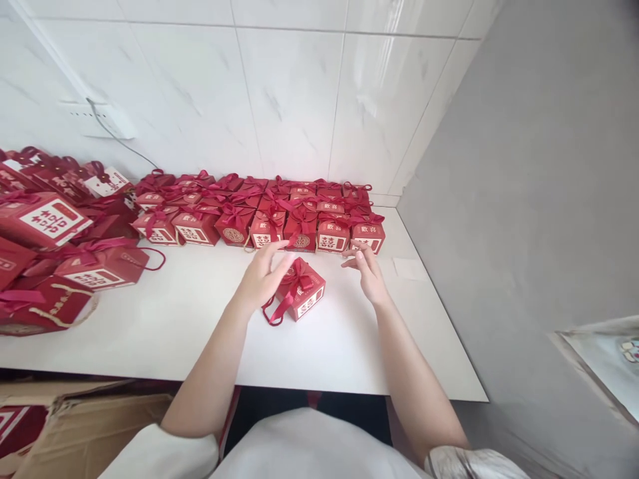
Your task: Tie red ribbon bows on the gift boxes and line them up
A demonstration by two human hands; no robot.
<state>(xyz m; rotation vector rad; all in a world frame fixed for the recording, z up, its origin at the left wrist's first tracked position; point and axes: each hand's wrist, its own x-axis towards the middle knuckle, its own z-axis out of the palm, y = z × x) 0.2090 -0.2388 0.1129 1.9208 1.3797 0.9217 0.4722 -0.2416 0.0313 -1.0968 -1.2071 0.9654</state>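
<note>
A small red gift box (303, 293) with a red ribbon bow on top sits on the white table (349, 346) in front of me. My left hand (262, 273) rests on the box's left top edge, fingers curved over the ribbon and touching it. My right hand (368, 269) hovers a little to the right of the box with its fingers spread, holding nothing. A ribbon loop (275, 314) trails from the box toward me.
Rows of finished red ribbon boxes (269, 213) line the back of the table against the tiled wall. A heap of larger red boxes (50, 246) fills the left side. A cardboard carton (74, 426) stands below the table's left front. A grey wall (524, 199) closes the right.
</note>
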